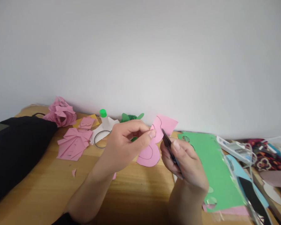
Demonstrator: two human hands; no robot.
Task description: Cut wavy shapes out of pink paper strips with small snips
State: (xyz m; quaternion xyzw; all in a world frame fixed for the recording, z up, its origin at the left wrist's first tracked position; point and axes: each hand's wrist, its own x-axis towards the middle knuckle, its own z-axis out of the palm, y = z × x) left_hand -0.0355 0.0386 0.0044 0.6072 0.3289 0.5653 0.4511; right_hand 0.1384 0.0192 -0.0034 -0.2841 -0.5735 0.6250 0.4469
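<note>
My left hand [125, 142] pinches a pink sheet of paper [158, 140] with a curved outline drawn on it, holding it above the wooden table [135, 190]. Thumb and forefinger close on the paper's left edge. My right hand [186, 164] grips small dark scissors [170, 147], whose blades point up at the pink paper's right edge. Part of the paper is cut into rounded lobes at the bottom.
Folded pink paper shapes [73, 143] and a pink paper flower [61, 112] lie at the left. A green-capped glue bottle [104, 120], a wire ring [100, 139] and green paper leaves [131, 117] sit behind. A green sheet [215, 168] lies right. A black bag [16, 150] fills the left.
</note>
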